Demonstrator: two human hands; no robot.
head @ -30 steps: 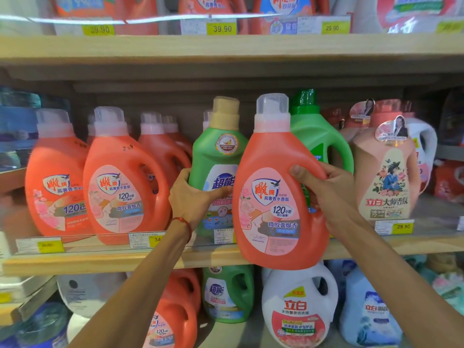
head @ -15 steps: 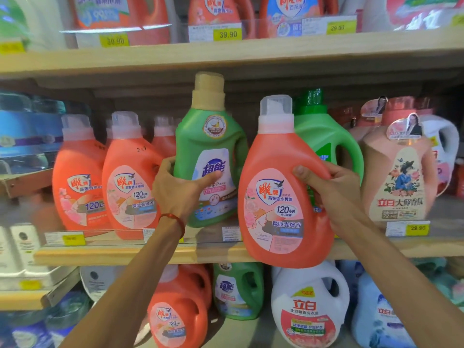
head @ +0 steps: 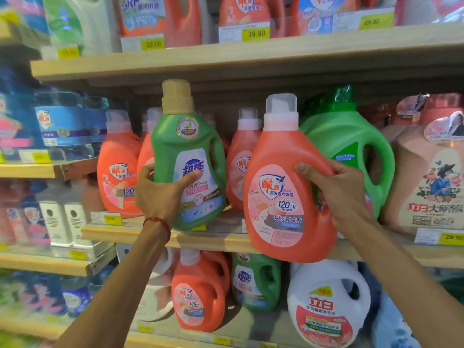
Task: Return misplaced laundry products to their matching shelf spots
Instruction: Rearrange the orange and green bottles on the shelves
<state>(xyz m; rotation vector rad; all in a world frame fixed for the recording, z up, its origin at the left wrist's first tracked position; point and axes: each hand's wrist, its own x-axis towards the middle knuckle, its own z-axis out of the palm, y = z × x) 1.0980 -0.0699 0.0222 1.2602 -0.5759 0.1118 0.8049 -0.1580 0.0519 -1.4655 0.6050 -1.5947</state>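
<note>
Left hand [head: 160, 194] wrapped round green jug [head: 188, 156], right hand [head: 344, 194] gripping orange jug [head: 283, 192]; both off shelf [head: 221, 238]; could slip, heavy, or knock neighbours

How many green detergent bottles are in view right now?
3. A gold-capped green bottle in the left hand; a big green jug behind the held orange bottle; a smaller green bottle on the lower shelf. Others may be hidden.
</note>
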